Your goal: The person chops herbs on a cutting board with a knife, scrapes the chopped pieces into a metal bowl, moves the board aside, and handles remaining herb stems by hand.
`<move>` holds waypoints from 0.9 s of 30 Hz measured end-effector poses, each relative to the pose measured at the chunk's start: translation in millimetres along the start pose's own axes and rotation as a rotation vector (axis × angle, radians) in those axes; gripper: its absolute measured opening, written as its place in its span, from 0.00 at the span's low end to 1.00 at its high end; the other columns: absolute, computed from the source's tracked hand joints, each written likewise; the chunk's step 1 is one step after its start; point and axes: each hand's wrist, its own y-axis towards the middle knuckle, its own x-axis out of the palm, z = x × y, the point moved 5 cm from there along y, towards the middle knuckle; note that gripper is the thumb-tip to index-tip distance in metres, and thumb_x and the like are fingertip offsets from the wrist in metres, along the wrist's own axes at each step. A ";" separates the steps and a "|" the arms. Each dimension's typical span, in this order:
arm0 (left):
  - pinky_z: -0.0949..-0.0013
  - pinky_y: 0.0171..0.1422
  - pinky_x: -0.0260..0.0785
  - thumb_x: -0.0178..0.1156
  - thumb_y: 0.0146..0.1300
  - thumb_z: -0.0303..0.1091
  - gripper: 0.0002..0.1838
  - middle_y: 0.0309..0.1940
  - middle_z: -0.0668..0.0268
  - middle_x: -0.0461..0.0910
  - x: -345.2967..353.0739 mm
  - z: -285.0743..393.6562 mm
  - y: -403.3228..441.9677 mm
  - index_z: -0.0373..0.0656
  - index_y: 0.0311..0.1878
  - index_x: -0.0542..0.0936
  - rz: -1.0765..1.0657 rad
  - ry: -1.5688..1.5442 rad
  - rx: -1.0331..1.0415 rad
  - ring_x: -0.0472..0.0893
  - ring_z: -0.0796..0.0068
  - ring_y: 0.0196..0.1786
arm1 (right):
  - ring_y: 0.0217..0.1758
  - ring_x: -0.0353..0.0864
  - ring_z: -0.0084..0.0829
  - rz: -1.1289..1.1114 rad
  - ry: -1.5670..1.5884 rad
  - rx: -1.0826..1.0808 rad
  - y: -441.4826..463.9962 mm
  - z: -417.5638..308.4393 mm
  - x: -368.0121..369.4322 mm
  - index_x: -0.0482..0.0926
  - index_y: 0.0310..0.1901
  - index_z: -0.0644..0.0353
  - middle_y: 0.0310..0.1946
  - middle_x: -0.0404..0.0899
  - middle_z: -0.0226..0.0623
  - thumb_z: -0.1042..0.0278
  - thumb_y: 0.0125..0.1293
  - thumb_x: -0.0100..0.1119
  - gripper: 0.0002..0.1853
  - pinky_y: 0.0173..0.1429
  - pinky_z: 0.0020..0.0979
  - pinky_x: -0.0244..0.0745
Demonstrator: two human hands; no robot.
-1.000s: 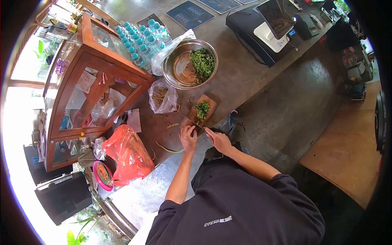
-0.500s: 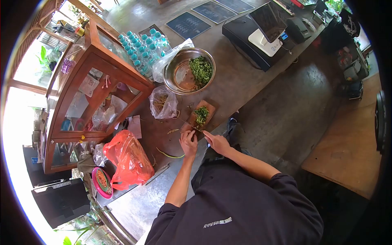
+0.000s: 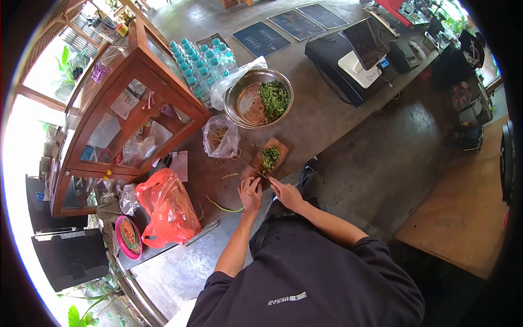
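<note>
My right hand (image 3: 287, 195) is closed round the handle of a knife (image 3: 254, 169), whose thin blade points left across the near end of a wooden cutting board (image 3: 281, 146). Fingers curled, my left hand (image 3: 251, 194) presses at the board's near end beside the blade; what it pinches is hidden. Chopped greens (image 3: 269, 157) lie in a heap on the board, just beyond the knife. Further back, a steel bowl (image 3: 237, 113) holds more chopped greens (image 3: 273, 100) on its right side. A long green bean (image 3: 224, 207) rests on the counter left of my left hand.
Left of the board stand an open plastic bag (image 3: 220, 143) with brownish scraps and a red plastic bag (image 3: 169, 210). A pink bowl (image 3: 121, 248) sits at the counter's left end. Behind are a wooden cabinet (image 3: 122, 143), several water bottles (image 3: 202, 71) and a tablet stand (image 3: 359, 71).
The camera view has shifted slightly, so the counter things appear a little displaced. Both hands stay at the board's near end, the knife still in my right hand.
</note>
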 end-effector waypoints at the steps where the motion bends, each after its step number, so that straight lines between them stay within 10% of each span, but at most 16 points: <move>1: 0.54 0.55 0.70 0.70 0.59 0.29 0.11 0.45 0.69 0.85 0.5 -0.7 0.9 0.49 0.46 0.89 -0.002 0.000 -0.003 0.82 0.62 0.53 | 0.34 0.85 0.65 0.013 0.008 -0.020 3.9 -0.9 0.1 0.74 0.71 0.42 0.31 0.85 0.59 0.53 0.82 0.49 0.20 0.39 0.62 0.80; 27: 0.57 0.57 0.66 0.71 0.57 0.30 0.12 0.46 0.70 0.85 -7.6 2.1 1.7 0.50 0.46 0.89 -0.035 0.013 -0.059 0.82 0.65 0.53 | 0.33 0.86 0.61 -0.034 0.012 0.027 4.2 -13.0 -6.4 0.75 0.70 0.46 0.32 0.85 0.57 0.57 0.82 0.51 0.20 0.37 0.59 0.80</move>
